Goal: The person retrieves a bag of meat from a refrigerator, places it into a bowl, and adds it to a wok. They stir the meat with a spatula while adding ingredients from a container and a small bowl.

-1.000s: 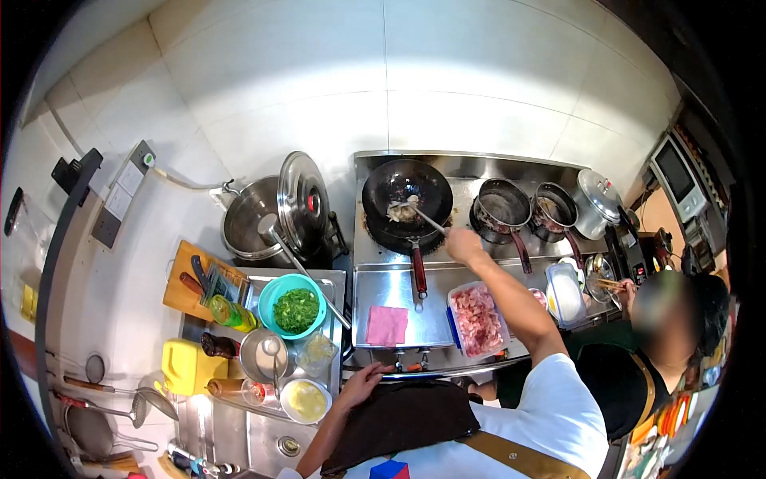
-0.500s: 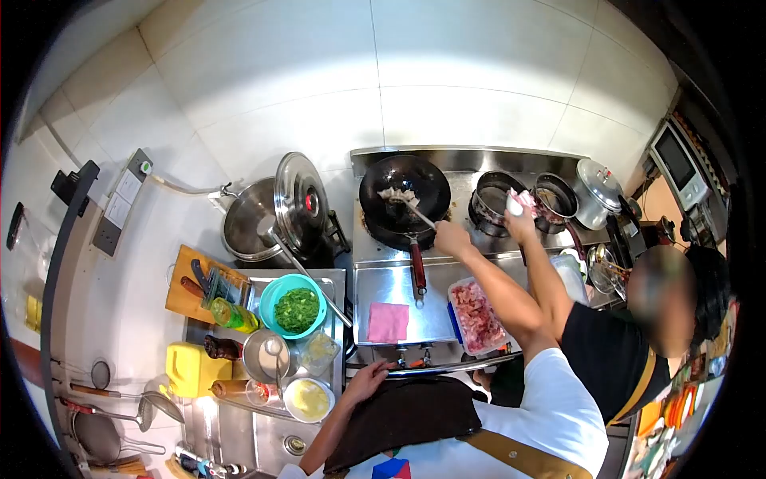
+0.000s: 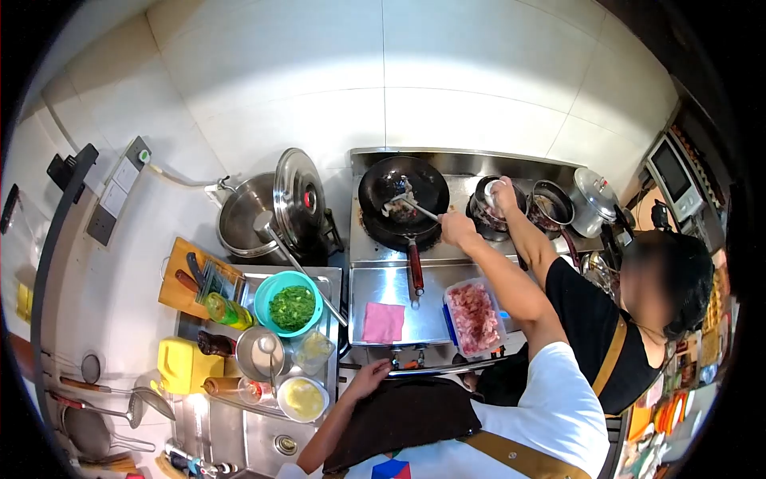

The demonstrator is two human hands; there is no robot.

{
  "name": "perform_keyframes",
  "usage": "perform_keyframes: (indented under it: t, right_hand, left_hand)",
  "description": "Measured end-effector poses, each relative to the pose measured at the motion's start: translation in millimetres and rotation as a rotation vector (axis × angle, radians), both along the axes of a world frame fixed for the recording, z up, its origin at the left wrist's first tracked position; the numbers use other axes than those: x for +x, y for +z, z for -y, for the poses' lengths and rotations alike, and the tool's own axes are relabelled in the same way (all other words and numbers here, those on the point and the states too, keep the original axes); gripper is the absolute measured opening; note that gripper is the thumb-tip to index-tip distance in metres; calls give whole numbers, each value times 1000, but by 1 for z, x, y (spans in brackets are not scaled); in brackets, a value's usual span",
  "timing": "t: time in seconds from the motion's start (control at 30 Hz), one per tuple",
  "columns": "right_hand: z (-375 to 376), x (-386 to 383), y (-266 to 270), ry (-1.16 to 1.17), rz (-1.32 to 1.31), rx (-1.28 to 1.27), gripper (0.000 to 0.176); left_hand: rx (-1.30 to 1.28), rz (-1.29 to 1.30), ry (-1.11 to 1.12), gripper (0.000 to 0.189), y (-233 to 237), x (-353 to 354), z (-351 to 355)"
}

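My right hand [image 3: 457,229] grips the handle of a metal cooking spatula [image 3: 423,211], its head down among pale meat pieces [image 3: 396,207] in the black wok [image 3: 431,184]. The wok's wooden handle [image 3: 416,268] points toward me. Low at the stove front, my left hand [image 3: 368,378] has its fingers at a stove knob [image 3: 395,362]; the fingertips are small and partly hidden. Right of the wok, a co-worker's hand [image 3: 504,195] holds something whitish over a dark pot [image 3: 483,215].
A tub of raw meat [image 3: 473,315] and a pink cloth [image 3: 383,322] lie on the steel counter. At left are a turquoise bowl [image 3: 263,299] of greens, a yellow jug [image 3: 187,366], bottles and a large lidded pot [image 3: 247,211]. The co-worker [image 3: 610,343] stands close at right.
The spatula has moved toward me in the wok and the meat has shifted. The co-worker's hand has moved left, from between the pots to over the left one. My left hand stays put.
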State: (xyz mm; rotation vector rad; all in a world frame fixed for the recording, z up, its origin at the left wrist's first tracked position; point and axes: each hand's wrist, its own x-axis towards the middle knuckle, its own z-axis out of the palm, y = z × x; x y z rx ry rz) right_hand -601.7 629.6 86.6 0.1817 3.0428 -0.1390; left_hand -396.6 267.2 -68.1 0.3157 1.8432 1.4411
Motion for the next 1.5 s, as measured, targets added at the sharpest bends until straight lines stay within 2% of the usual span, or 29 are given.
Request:
perform_keyframes:
  t: [0.13,0.17,0.23,0.3,0.33,0.4,0.47,0.5,0.57,0.6,0.7,0.83,0.87,0.9,0.97,1.0,1.07,1.2,1.3,1.4,1.5]
  right_hand:
    - [13,26,67,-55,109,81,23]
    - [11,31,75,-53,81,79,22]
    - [14,46,100,-52,67,101,21]
    - [13,56,109,-33,-1,126,17]
    - [18,63,120,-39,-3,129,17]
    - [35,78,151,-40,176,167,20]
    - [23,63,110,-76,195,172,22]
    - [21,57,90,-83,146,130,19]
    - [9,44,40,-106,13,23,18]
    - [6,45,27,-106,11,22,18]
    - [7,46,16,-234,-178,-181,21]
    - [14,28,5,-278,-206,-214,23]
    - [13,22,-6,-276,-208,-216,23]
    - [12,15,-17,-258,-191,-193,24]
    - [7,11,-37,-185,-154,-127,25]
    - [8,17,-36,-179,-153,-126,25]
    - [10,35,-20,-158,-61,-90,25]
    - [13,69,39,-197,15,-6,20]
    - [15,88,64,-136,-52,58,19]
    - [18,84,58,-103,-40,64,19]
    - [16,64,12,-153,-75,-1,19]
  left_hand:
    - [96,170,13,44,2,-19,-26]
    - [45,260,-60,45,-1,-36,-36]
    - [56,273,35,50,4,-59,-61]
    - [199,320,121,49,-25,-86,-91]
    - [157,401,137,49,-18,-99,-103]
    - [119,481,150,49,-9,-118,-128]
    - [297,524,282,45,-19,-133,-150]
    - [297,523,282,45,-12,-139,-153]
    - [423,729,311,35,5,-146,-155]
    - [422,727,310,35,8,-145,-152]
    - [566,794,401,27,4,-150,-139]
    - [617,756,379,26,11,-146,-123]
    - [615,678,368,27,10,-143,-120]
    - [613,598,355,27,10,-140,-116]
    - [540,627,413,29,30,-124,-99]
    - [467,663,472,32,35,-115,-88]
    - [511,670,472,34,20,-92,-60]
    - [494,761,447,44,-1,-33,13]
    - [425,797,474,45,1,2,42]
    - [362,790,473,48,1,16,50]
    - [331,708,452,44,3,16,43]
